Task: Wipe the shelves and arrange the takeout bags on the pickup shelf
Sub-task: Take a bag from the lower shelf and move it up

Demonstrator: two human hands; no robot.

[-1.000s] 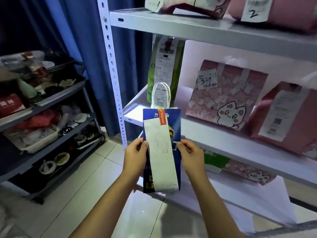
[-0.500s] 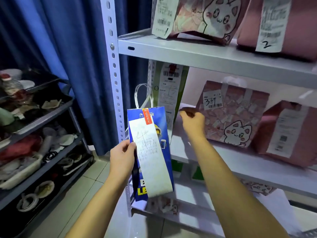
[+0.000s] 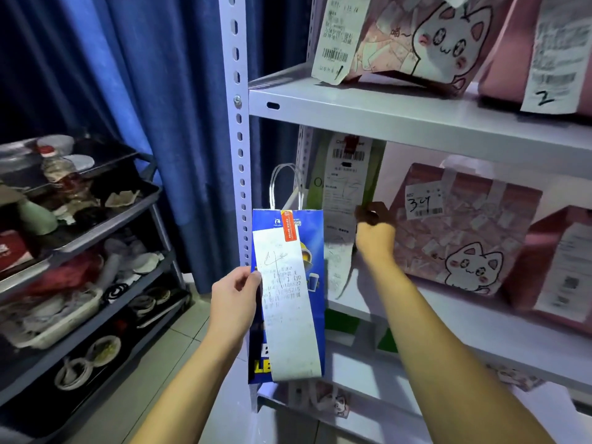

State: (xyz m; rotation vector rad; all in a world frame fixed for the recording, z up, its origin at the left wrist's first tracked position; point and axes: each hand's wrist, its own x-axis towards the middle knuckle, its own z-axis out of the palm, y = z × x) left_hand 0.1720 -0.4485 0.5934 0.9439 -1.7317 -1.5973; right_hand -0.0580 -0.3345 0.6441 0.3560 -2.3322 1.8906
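My left hand [image 3: 235,298] grips the left edge of a blue paper takeout bag [image 3: 312,248] with white handles and a long white receipt, held upright in front of the white shelf unit [image 3: 413,112]. My right hand [image 3: 373,233] reaches onto the middle shelf and holds the side of a green bag [image 3: 315,187] with a long receipt. To its right stands a pink cat-print bag [image 3: 464,232] labelled 34, then another pink bag [image 3: 557,270]. Two more pink bags [image 3: 426,36] sit on the upper shelf.
A white perforated upright [image 3: 238,149] frames the shelf's left side, with a blue curtain [image 3: 144,107] behind it. A dark rack [image 3: 105,225] of dishes and clutter stands at the left. More bags lie on the lower shelf [image 3: 352,379]. Tiled floor below.
My right hand let go of the blue bag and reached to the green bag on the middle shelf. My left hand alone now carries the blue bag, raised closer to the shelf.
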